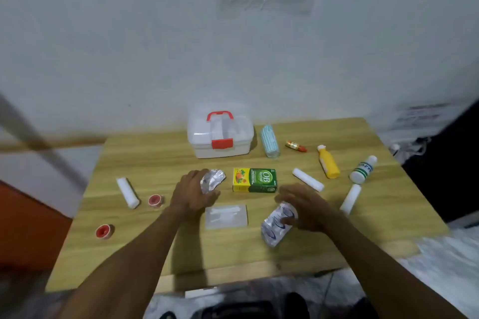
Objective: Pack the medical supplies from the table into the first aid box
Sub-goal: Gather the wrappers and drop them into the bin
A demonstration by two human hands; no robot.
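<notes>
Head view, one entry per lot; wooden table [145, 241] against a pale wall, supplies scattered across it.

First aid box [220, 134]: far centre; translucent white, red handle and red latch; lid down, so nothing can go in until it is opened; contents not clear through the plastic, only what may be an inner tray.

Left hand [193, 193]: near centre-left; fingers curled around a crumpled foil strip [212, 180], apparently gathered up for packing; whether it is lifted clear of the wood I cannot tell.

Right hand [304, 208]: near centre-right; blurred; fingers loosely bent over a blue-printed foil packet [278, 223], thumb seemingly against it; the grip looks partial, a pick-up in progress by my reckoning.

Between the hands: green and yellow carton [255, 180], flat; clear flat sachet [226, 216] nearer the edge.

Left side: white roll [127, 192]; two red tape spools, one beside that roll [155, 201], one nearer the left edge [104, 231].

Right side: blue-striped bundle [270, 144] just beside the box; small red-capped vial [296, 146]; yellow bottle [328, 164] lying down; white bottle with green lettering [362, 169]; two more white rolls [308, 179], [350, 199].

Judgement: packing barely begun; every item I can see lies outside the box.
</notes>
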